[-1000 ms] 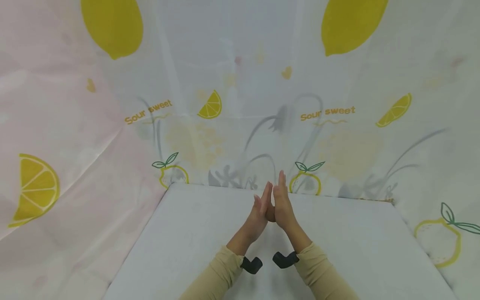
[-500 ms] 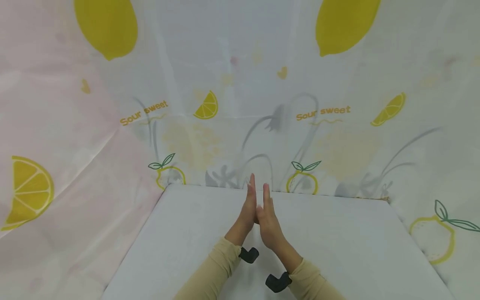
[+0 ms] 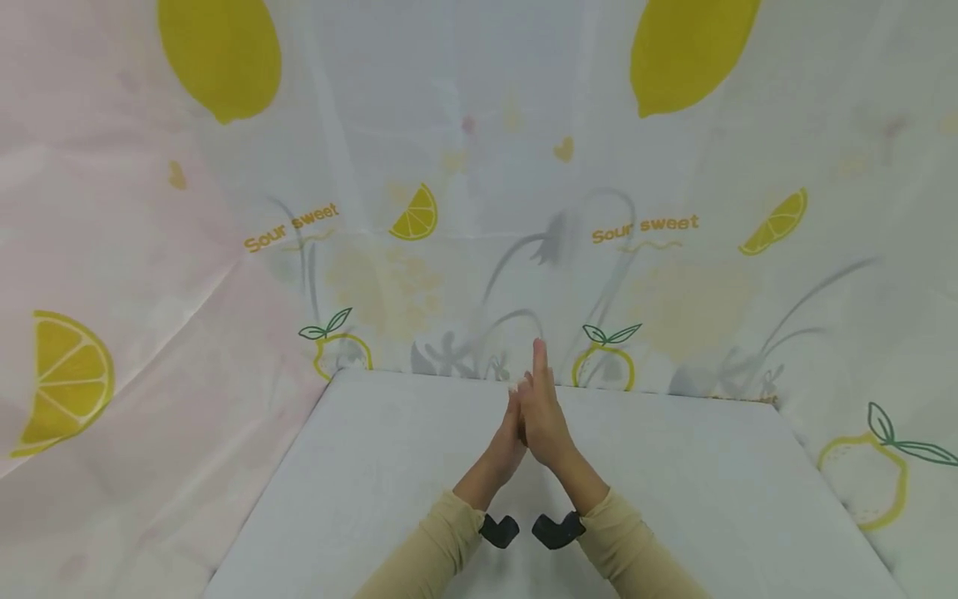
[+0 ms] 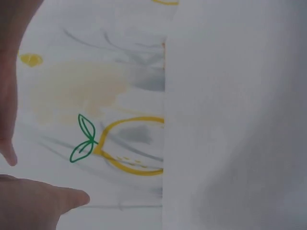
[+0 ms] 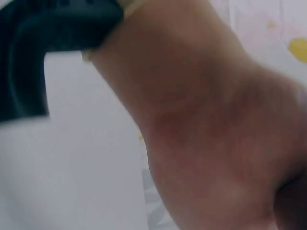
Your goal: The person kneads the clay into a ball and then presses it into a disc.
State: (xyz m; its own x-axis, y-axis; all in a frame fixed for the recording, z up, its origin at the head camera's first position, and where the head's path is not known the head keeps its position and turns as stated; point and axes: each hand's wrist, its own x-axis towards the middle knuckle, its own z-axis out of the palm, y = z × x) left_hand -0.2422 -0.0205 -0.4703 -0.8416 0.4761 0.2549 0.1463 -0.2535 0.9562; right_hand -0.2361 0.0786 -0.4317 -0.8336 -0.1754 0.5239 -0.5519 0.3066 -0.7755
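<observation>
In the frame's lower centre, the left hand (image 3: 503, 449) and right hand (image 3: 547, 426) are meeting, both outstretched (they are hiding anything between); uneven pressing could be risking a slip.

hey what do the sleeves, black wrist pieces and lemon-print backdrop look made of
Sleeves: matte fabric, bunching in soft folds. Black wrist pieces: probably plastic, rigid-looking with rounded edges. Lemon-print backdrop: thin creased sheeting, cloth or plastic unclear.

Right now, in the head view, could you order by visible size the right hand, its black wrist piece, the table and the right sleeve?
Largest first:
White table
Right sleeve (visible part)
Right hand
Black wrist piece
</observation>
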